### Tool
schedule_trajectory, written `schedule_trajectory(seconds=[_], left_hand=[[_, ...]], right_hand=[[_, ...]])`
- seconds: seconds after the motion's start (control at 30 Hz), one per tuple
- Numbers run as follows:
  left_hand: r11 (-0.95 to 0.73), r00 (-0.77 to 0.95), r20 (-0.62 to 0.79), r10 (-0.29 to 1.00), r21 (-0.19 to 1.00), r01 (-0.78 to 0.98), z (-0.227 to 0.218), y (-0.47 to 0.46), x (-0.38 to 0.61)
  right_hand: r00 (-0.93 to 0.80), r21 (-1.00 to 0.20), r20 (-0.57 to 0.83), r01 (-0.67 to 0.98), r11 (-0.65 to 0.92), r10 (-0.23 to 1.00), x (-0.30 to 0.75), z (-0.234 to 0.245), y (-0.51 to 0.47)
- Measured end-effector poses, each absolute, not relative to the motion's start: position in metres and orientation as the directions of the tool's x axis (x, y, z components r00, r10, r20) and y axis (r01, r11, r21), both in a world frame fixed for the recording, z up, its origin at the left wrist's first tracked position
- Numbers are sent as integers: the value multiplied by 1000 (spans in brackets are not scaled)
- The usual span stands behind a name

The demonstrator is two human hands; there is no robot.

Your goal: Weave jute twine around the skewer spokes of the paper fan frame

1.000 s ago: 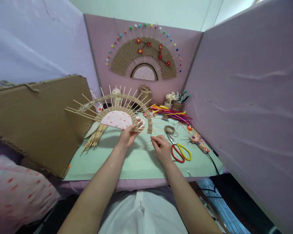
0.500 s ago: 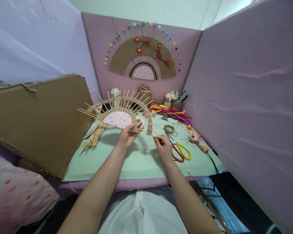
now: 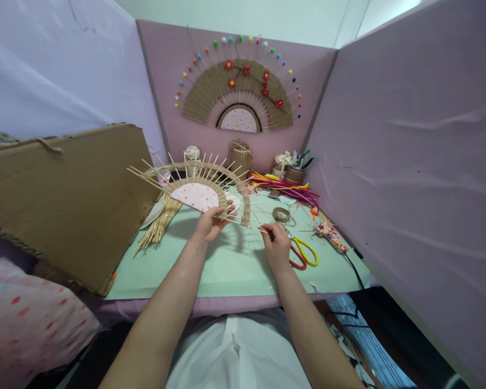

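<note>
My left hand (image 3: 214, 220) grips a half-round fan (image 3: 195, 195) by its base, thumb in front and fingers behind. The fan has a white centre with pinkish dots, a woven twine edge, and thin sticks spreading out through an outer woven twine band (image 3: 246, 202). It is held up above the table. At the fan's right end, my right hand (image 3: 276, 240) is closed in a pinch on the end of a thin stick (image 3: 263, 230). Scissors (image 3: 303, 253) with one red and one yellow handle lie just beside my right hand, their blades partly hidden by it.
A bundle of sticks (image 3: 159, 224) and a large cardboard sheet (image 3: 68, 200) are on the left. A twine coil (image 3: 281, 214), coloured pipe cleaners (image 3: 285, 186) and a patterned glue gun (image 3: 331, 236) with a cable lie right. A finished flowered fan (image 3: 243, 81) hangs on the back panel.
My right hand has shifted slightly to the right along the stick, away from the twine band. The fan has tilted a little in my left hand.
</note>
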State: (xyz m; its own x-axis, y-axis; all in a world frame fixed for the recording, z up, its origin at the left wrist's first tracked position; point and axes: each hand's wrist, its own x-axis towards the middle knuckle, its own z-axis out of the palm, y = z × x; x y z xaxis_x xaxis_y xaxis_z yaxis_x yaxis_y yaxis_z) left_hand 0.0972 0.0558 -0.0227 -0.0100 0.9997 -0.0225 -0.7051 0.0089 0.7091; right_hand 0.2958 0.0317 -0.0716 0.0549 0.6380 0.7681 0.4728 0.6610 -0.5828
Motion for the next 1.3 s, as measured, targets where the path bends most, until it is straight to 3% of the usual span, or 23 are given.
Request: schedule_trajectory(seconds=[0.3, 0.63, 0.93, 1.07, 1.2, 1.3], left_hand=[[85, 34, -84, 996, 746, -660, -22, 58, 86], [190, 164, -128, 978, 871, -453, -26, 60, 70], [151, 78, -135, 988, 704, -694, -19, 56, 77], [259, 207, -159, 965, 686, -680, -25, 51, 95], [345, 330, -153, 931, 662, -666, -32, 45, 115], [356, 334, -158, 929, 625, -694, -33, 44, 121]], right_hand=[[53, -496, 817, 572, 653, 574, 298, -76, 32], [-4, -723, 595, 434, 538, 804, 298, -78, 35], [108, -850, 492, 275, 450, 864, 299, -75, 33], [89, -902, 418, 161, 401, 904, 298, -74, 34], [-36, -944, 330, -1, 330, 943, 298, -78, 39], [-85, -961, 268, -94, 260, 960, 299, -82, 40]])
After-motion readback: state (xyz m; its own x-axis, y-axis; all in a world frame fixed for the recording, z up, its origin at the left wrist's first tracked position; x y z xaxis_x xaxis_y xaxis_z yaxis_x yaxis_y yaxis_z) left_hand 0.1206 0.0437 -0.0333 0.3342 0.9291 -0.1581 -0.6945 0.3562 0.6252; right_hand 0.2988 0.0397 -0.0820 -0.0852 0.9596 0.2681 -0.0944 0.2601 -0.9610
